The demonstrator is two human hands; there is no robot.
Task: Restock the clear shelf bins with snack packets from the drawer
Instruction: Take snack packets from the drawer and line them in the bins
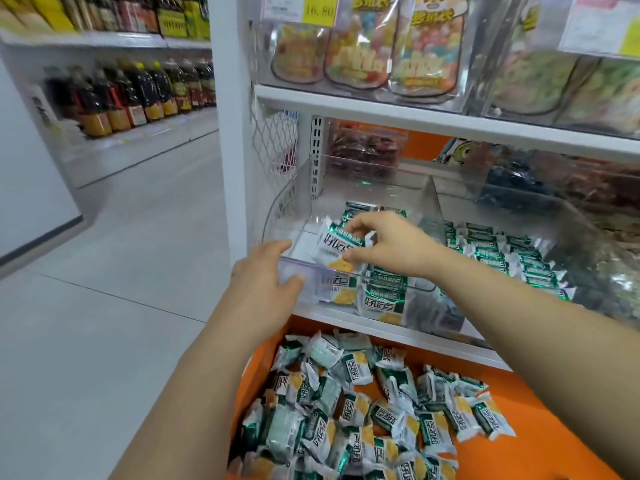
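A clear shelf bin (294, 188) sits on the white shelf at centre, with a few green-and-white snack packets inside. My left hand (266, 271) grips the bin's front left rim, thumb over the edge. My right hand (384, 244) reaches into the bin and pinches a white-and-green snack packet (332, 247) above the packets lying there. Below, the orange drawer (519, 455) is open and holds several loose packets (346, 410) of the same kind. The neighbouring clear bin (502, 251) to the right holds rows of green packets.
The upper shelf (381, 109) carries clear bins of colourful candy bags with a yellow price tag (318, 10). Dark snack bags (519, 188) fill bins at the back right. An aisle floor (121, 271) opens on the left, with shelves of bottles (131, 95) beyond.
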